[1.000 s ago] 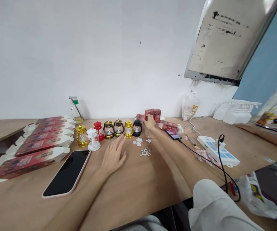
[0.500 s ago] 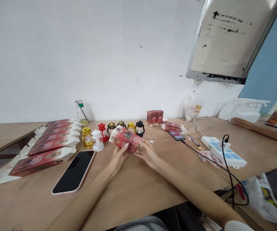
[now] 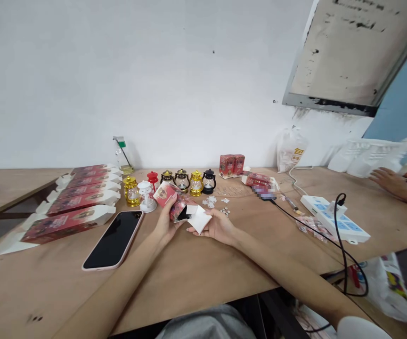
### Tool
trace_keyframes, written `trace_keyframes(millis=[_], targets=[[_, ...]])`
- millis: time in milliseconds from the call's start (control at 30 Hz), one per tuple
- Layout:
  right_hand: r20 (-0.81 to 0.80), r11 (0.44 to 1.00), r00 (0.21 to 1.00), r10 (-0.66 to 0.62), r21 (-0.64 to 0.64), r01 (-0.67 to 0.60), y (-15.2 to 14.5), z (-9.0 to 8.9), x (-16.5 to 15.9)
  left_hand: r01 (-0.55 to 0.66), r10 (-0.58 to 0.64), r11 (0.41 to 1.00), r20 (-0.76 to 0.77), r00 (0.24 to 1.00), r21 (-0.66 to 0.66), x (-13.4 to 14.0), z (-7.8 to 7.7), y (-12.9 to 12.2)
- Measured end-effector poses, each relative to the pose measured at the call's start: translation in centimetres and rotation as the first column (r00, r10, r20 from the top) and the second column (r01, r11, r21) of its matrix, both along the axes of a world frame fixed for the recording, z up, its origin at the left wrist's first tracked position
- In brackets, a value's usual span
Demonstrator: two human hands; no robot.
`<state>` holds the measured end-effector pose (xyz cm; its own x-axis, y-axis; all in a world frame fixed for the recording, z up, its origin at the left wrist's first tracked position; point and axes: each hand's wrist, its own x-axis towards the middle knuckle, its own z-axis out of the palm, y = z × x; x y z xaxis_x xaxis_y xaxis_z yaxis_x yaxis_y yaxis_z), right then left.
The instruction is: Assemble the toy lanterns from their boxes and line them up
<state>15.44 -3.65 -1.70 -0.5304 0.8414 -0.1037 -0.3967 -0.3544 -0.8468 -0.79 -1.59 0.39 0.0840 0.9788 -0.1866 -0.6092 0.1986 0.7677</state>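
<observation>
A red printed cardboard box (image 3: 175, 201) is tilted above the table, its near end open and dark inside. My left hand (image 3: 166, 227) is closed around the box's left side, thumb on top. At the open end, my right hand (image 3: 223, 229) grips the white end flap (image 3: 199, 219), thumb over it and fingers beneath. Just behind stands a row of small lanterns: a gold lantern (image 3: 131, 193), a white lantern (image 3: 147, 197), a red lantern (image 3: 153, 180), and several more, including a black lantern (image 3: 208, 182). Small white pieces (image 3: 209, 202) and round button-like parts (image 3: 225, 212) lie beyond my right hand.
Red boxes with open flaps (image 3: 71, 225) lie in a row at left, beside a phone (image 3: 113, 241). Two upright boxes (image 3: 231, 165) stand by the wall. A power strip (image 3: 336, 220) with a black cable (image 3: 305, 220) is at right. Another person's hand (image 3: 389, 181) rests farther right.
The box has turned, so its open end now faces me. My right hand has shifted from the box's side to its white flap. The view has moved slightly.
</observation>
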Motion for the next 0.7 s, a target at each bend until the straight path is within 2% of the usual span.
trace_keyframes(millis=[67,100,133,167,200,233,300,400,567,700], targets=[[0.093,0.984,0.987,-0.132,0.132,0.12,-0.1,-0.2,-0.2,0.023,-0.023,1.0,-0.006,1.0,-0.008,-0.1,0.0,0.1],[0.14,0.943,0.956,-0.257,0.253,0.217,-0.1,-0.3,-0.2,0.032,-0.032,0.999,0.001,0.999,-0.004,-0.1,-0.1,0.1],[0.175,0.866,0.9,-0.399,0.396,0.307,-0.2,-0.4,-0.2,0.042,-0.042,0.999,0.009,0.999,-0.001,-0.1,-0.1,0.1],[0.192,0.761,0.829,-0.526,0.542,0.357,-0.4,-0.5,-0.2,0.051,-0.051,0.999,0.017,0.999,0.0,0.0,-0.2,0.1],[0.201,0.652,0.76,-0.618,0.67,0.353,-0.6,-0.6,-0.2,0.057,-0.057,0.998,0.019,0.998,0.0,0.0,-0.2,0.1],[0.211,0.564,0.708,-0.674,0.767,0.307,-0.7,-0.6,-0.1,0.064,-0.064,0.998,0.015,0.998,0.001,0.0,-0.2,0.0],[0.25,0.457,0.638,-0.729,0.871,0.181,-1.1,-0.6,-0.1,0.074,-0.074,0.997,-0.003,0.997,0.003,0.2,-0.2,-0.1],[0.288,0.394,0.566,-0.772,0.916,0.071,-1.5,-0.5,-0.2,0.035,-0.035,0.999,-0.011,0.999,0.006,0.5,-0.2,-0.3],[0.308,0.387,0.525,-0.793,0.921,0.046,-1.5,-0.4,-0.3,-0.086,0.086,0.995,0.009,0.996,0.044,0.9,-0.6,-0.3],[0.294,0.378,0.476,-0.829,0.921,0.09,-1.5,-0.7,-0.3,-0.066,0.063,0.992,0.035,0.997,0.111,1.2,-0.8,-0.7]])
